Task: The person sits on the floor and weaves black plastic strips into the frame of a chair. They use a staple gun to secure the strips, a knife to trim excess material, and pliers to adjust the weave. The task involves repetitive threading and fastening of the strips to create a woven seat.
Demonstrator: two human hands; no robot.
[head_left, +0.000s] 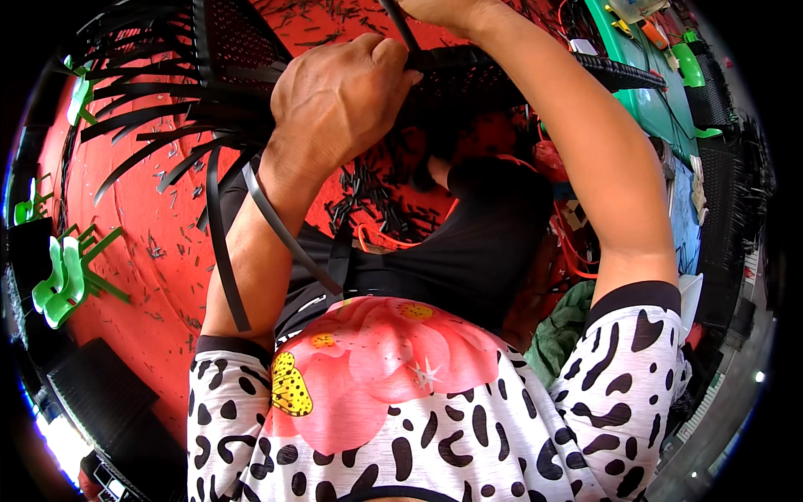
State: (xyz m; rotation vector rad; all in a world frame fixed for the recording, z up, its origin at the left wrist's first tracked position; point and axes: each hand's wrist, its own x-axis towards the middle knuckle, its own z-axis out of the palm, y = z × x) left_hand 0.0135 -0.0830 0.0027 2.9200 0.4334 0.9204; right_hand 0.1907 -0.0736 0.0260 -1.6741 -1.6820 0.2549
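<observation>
A black woven basket of flat plastic strips is in front of me at the top of the view, with many loose strip ends fanning out to the left. My left hand is closed at its edge; the fingertips are hidden behind the knuckles. Higher up, my right hand is partly cut off by the upper border. Its fingers look closed around a black strip that runs down toward my left hand. One long loose strip crosses over my left forearm.
Short black strip offcuts lie scattered on the red floor. Green plastic chairs stand at the left, near a dark basket-like object. At the right, a green table bears tools, and a dark green cloth lies beside me.
</observation>
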